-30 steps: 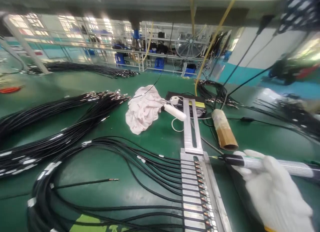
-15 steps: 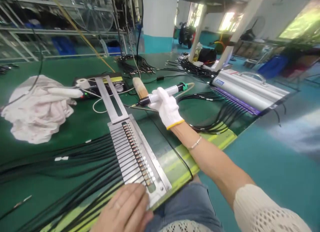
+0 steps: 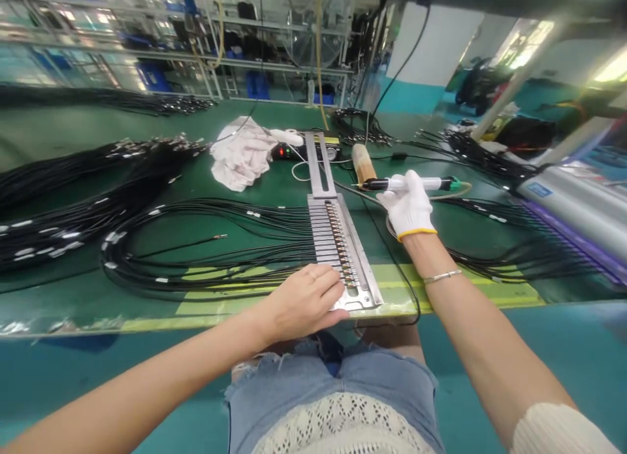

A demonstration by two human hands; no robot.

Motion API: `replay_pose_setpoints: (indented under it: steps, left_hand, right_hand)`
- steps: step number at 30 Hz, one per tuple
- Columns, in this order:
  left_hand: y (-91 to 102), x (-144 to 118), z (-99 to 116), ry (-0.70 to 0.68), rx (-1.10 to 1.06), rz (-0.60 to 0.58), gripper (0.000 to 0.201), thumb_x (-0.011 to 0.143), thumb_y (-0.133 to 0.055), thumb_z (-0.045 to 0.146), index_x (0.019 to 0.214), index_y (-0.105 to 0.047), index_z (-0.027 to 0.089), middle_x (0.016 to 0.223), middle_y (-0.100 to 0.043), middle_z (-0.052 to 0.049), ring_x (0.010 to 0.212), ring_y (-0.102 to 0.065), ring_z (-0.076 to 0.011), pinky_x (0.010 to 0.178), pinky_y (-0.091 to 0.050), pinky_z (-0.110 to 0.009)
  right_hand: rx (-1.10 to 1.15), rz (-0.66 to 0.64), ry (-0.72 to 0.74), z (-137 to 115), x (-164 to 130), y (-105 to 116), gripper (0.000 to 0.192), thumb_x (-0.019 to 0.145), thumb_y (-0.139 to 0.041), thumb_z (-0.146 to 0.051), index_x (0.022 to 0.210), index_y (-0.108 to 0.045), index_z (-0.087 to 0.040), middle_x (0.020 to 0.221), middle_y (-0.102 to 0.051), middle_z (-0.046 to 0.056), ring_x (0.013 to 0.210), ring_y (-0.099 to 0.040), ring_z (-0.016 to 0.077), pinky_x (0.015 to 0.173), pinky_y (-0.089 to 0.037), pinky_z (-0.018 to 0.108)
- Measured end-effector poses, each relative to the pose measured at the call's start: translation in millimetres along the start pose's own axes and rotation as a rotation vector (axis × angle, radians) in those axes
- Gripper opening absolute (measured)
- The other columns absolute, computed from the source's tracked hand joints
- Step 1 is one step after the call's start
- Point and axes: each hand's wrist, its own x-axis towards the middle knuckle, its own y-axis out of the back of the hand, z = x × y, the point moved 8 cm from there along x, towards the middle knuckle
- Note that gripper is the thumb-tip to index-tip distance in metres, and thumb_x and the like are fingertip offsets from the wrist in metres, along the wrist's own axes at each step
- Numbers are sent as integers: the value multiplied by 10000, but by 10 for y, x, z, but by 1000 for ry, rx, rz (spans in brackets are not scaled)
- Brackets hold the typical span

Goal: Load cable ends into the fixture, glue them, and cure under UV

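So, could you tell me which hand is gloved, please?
The right hand: it wears a yellow-edged white fabric glove, whereas the left hand is ungloved.

- Metal fixture (image 3: 358, 245): silver, long and narrow, lying flat, running from near to far; slotted bar extending from its far end.
- Black cables (image 3: 122, 281): thin, white-tagged, curving in a loop at left, entering the fixture's left side and lying side by side across it.
- Connector ends (image 3: 343, 245): copper and silver, sitting in a row along the fixture.
- Pen-like tool (image 3: 432, 184): white barrel, black front, green rear fitting; lying near level in the grip, its tip pointing left, staying clear of the bar.
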Motion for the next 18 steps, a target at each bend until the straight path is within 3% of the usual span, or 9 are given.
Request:
replay_pose_setpoints:
  steps: [5,11,15,18]
  left_hand:
    - [53,23,19,10,-4,31,389,1025,-467,409,943,-606,55,928,-577,-125,923,-548,-254,845,-522,-413]
    - [65,22,3,25,-42,55,379,1024,-466,399,969,-612,53,942,-585,-123,914,-543,-246,843,-514,-402]
    - [58,11,3,53,-104,38,413,1046,-408,412,988,-619,62,945,-591,-123,919,-553,-236,853,-511,-394]
    - [73,-13,86,-20,-112,126,479,1057,-367,480,905,-617,101,867,-587,-100,806,-549,-190,765,-519,-334]
  right_hand:
    - [-14,10,-60,88,5,1,224,884,-627,-363,953,-573,-158,843,-642,-9,573,-580,124,650,-587,377]
    - [-25,-1,-67,71,-52,-67,163,946,-553,-309,899,-558,-153,848,-615,-9,626,-587,117,653,-590,357]
    - [-43,-41,-65,58,-164,-156,170,903,-610,-312,851,-536,-169,842,-612,-7,650,-594,111,682,-592,332]
    - [-52,-87,-56,35,-246,-220,227,839,-694,-323,821,-529,-168,838,-623,2,709,-624,126,702,-591,317]
